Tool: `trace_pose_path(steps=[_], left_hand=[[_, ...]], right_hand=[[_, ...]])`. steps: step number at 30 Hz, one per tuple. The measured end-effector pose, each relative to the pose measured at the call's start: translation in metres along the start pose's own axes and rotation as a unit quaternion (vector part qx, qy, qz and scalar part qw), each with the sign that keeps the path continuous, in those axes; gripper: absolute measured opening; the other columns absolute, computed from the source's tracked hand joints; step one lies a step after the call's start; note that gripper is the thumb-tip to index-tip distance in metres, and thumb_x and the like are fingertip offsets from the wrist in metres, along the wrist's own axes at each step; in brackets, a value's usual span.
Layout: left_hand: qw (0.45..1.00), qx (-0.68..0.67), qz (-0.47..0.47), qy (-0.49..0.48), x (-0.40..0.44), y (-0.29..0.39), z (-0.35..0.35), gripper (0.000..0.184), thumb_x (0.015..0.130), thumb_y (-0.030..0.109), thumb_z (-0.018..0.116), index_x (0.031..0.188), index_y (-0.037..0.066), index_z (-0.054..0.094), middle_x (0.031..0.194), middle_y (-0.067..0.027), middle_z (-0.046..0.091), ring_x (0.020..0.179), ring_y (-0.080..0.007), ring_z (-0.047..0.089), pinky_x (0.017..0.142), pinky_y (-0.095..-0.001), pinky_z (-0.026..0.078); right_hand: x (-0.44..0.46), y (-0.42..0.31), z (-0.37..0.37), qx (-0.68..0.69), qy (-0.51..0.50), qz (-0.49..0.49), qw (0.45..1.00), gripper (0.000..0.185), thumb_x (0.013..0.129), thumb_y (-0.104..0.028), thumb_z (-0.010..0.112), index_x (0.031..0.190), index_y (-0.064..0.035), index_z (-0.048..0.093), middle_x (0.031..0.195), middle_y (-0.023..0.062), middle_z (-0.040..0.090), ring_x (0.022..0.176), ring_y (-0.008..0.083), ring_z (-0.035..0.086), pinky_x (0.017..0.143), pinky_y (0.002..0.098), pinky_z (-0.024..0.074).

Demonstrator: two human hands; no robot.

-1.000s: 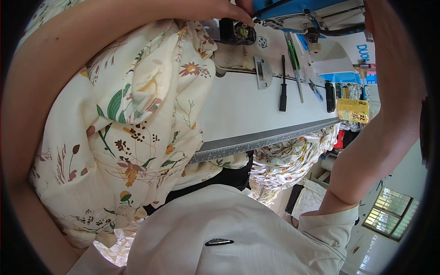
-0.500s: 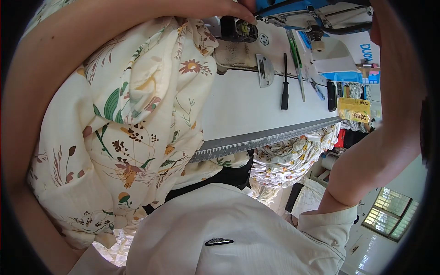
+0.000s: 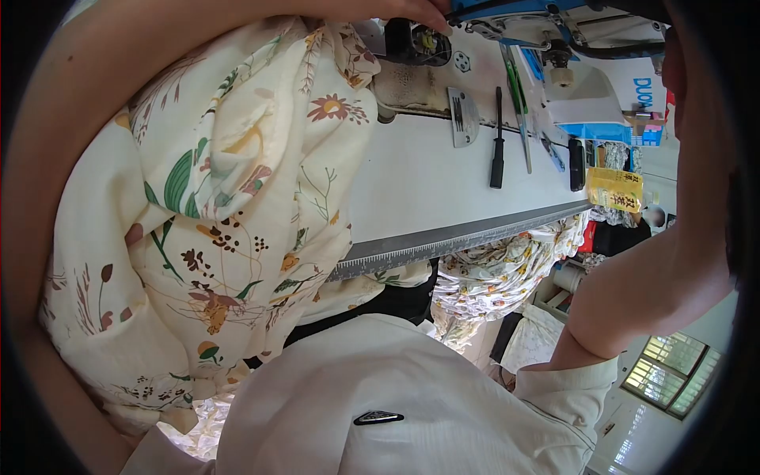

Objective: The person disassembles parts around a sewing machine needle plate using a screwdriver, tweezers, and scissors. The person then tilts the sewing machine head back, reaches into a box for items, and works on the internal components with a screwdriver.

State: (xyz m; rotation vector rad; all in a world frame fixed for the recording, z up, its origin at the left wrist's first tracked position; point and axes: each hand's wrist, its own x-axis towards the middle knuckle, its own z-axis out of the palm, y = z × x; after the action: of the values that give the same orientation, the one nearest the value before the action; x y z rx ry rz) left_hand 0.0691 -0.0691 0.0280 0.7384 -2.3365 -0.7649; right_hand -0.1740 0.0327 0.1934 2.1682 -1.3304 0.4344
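My left hand (image 3: 419, 13) reaches to the black, opened end (image 3: 417, 43) of a sewing machine, its fingertips bent beside it. The top edge cuts the hand off, so what its fingers press on is hidden. My right hand (image 3: 674, 67) shows only as a dark sliver at the right, beside the machine's blue and white body (image 3: 609, 91); its fingers are hidden. Cream floral fabric (image 3: 214, 222) lies bunched under my left arm. Below the machine, a slotted metal needle plate (image 3: 465, 119) and a black screwdriver (image 3: 497, 154) rest on the white table (image 3: 419, 182).
A green-handled long tool (image 3: 516, 95), blue-handled snips (image 3: 552, 152) and a black object (image 3: 576, 165) lie right of the screwdriver. A ruler strip (image 3: 467, 237) runs along the table's near edge. Beyond stand a yellow packet (image 3: 615, 188) and heaped printed fabric (image 3: 495, 273).
The view has shifted slightly, with the machine and tools now a little to the right. My left fingers remain at the black end of the machine, and the loose tools keep their places.
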Motion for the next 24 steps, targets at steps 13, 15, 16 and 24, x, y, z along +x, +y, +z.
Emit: trace_pose_path(steps=[13,15,16,24], left_hand=[[0.999,0.004,-0.045,-0.014,0.001,0.009,-0.001,0.018,0.092,0.016,0.082,0.104,0.002,0.083,0.085,-0.0147,0.078,0.067,-0.0219,0.065,0.065,-0.0361,0.052],[0.998,0.012,-0.062,-0.016,0.001,0.011,-0.001,0.018,0.092,0.016,0.082,0.104,0.002,0.083,0.085,-0.0151,0.078,0.067,-0.0224,0.065,0.065,-0.0362,0.052],[0.998,0.014,-0.067,-0.016,0.001,0.01,-0.001,0.018,0.092,0.016,0.082,0.104,0.002,0.083,0.085,-0.0152,0.078,0.067,-0.0226,0.065,0.065,-0.0362,0.052],[0.999,0.025,-0.03,-0.006,0.0,0.005,0.0,0.019,0.093,0.016,0.082,0.103,0.001,0.083,0.086,-0.0156,0.079,0.068,-0.0243,0.067,0.066,-0.0366,0.053]], right_hand=[[-0.004,0.001,0.003,0.001,-0.006,0.0,1.0,0.03,0.107,-0.025,0.065,0.114,0.0037,0.065,0.089,0.0066,0.058,0.069,0.0092,0.052,0.07,0.0209,0.0427],[-0.004,0.002,0.004,0.002,-0.006,0.002,1.0,0.03,0.107,-0.026,0.065,0.114,0.0036,0.065,0.089,0.0065,0.058,0.069,0.0092,0.052,0.069,0.0209,0.0425],[-0.004,0.003,0.003,0.002,-0.005,0.003,1.0,0.03,0.107,-0.026,0.065,0.114,0.0036,0.065,0.089,0.0064,0.058,0.069,0.0092,0.052,0.069,0.0209,0.0424],[-0.004,0.003,0.004,0.002,-0.004,0.003,1.0,0.03,0.108,-0.026,0.064,0.113,0.0034,0.065,0.088,0.006,0.058,0.068,0.0091,0.051,0.069,0.021,0.0418]])
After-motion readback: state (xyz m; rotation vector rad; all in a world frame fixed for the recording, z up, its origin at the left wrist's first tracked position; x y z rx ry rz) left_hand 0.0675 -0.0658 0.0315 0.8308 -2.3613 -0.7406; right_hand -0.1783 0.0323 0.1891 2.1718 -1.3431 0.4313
